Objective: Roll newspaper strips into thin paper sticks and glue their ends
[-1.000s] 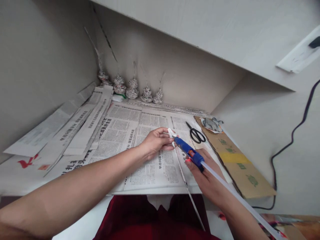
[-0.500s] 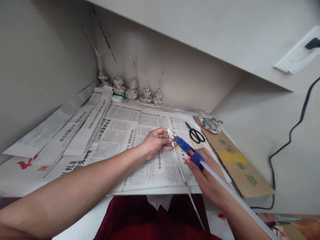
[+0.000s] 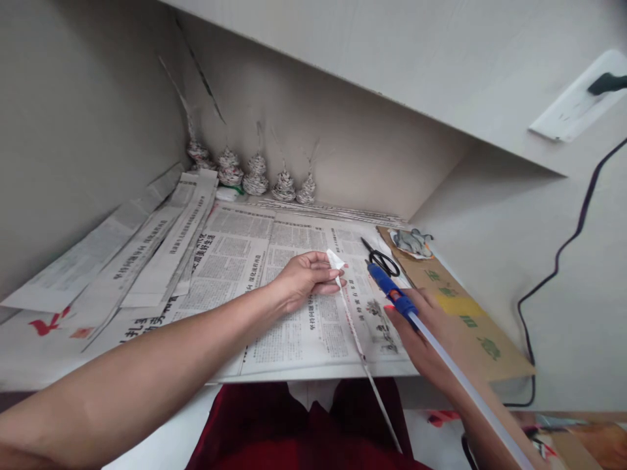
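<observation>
My left hand [image 3: 313, 277] pinches the upper end of a thin rolled newspaper stick [image 3: 353, 333], where a loose white paper flap stands out. The stick slants down past the table's front edge toward my lap. My right hand [image 3: 416, 326] is closed around a blue hot glue gun [image 3: 392, 290], whose nozzle points up and left, apart from the paper. A long pale glue stick [image 3: 465, 385] runs out of the gun's back along my right forearm. Black-handled scissors [image 3: 383, 260] lie just beyond the nozzle.
Newspaper sheets [image 3: 289, 313] cover the table, with cut strips [image 3: 151, 248] piled at left. Several woven paper gourds [image 3: 255, 175] line the back wall beside thin paper rolls [image 3: 337, 213]. At right are flattened cardboard [image 3: 470, 326], a grey lump on paper [image 3: 414, 243] and a black cord [image 3: 558, 261].
My right hand has drawn the glue gun back to the right, away from the paper end. My left hand stays almost in place, and the white flap now shows more fully.
</observation>
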A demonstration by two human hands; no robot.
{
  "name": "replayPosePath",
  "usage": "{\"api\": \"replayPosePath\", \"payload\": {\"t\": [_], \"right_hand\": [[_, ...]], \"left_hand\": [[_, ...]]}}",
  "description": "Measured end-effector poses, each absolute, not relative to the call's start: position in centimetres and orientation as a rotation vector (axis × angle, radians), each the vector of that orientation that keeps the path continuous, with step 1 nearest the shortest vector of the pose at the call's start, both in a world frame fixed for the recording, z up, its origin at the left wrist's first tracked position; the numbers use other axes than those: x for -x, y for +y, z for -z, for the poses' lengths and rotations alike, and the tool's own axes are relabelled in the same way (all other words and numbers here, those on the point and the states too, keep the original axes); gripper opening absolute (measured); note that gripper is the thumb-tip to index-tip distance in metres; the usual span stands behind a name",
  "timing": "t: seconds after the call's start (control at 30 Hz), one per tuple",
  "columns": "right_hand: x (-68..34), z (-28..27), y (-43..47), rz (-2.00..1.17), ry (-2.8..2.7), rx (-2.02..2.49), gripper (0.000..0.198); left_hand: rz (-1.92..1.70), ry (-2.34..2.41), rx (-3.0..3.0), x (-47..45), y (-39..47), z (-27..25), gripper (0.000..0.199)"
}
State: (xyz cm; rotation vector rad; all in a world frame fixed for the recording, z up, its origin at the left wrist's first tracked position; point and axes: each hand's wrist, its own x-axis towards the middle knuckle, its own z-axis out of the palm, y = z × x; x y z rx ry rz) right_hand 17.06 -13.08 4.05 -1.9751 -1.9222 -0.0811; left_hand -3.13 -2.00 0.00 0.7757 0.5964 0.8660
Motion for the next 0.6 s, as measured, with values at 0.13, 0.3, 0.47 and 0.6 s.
{"api": "replayPosePath", "payload": {"t": [0.13,0.3,0.47,0.6], "right_hand": [[-21.2,-3.4,-13.4,0.237,-1.953,2.018,0.032],[-27.5,-2.9,-13.9,0.357,-2.04,2.163,0.036],[-32.4,-2.4,-13.8,0.499,-2.111,2.174,0.035],[-36.2,-2.0,-13.0,0.503,-2.222,2.206,0.03]], "left_hand": [[-0.843,0.604,-0.766,3.2,-2.1,-0.3,0.014],[-0.811,0.582,-0.763,3.3,-2.0,-0.1,0.015],[-0.801,0.571,-0.758,3.3,-1.7,0.4,0.02],[-0.8,0.578,-0.75,3.3,-1.7,0.4,0.02]]}}
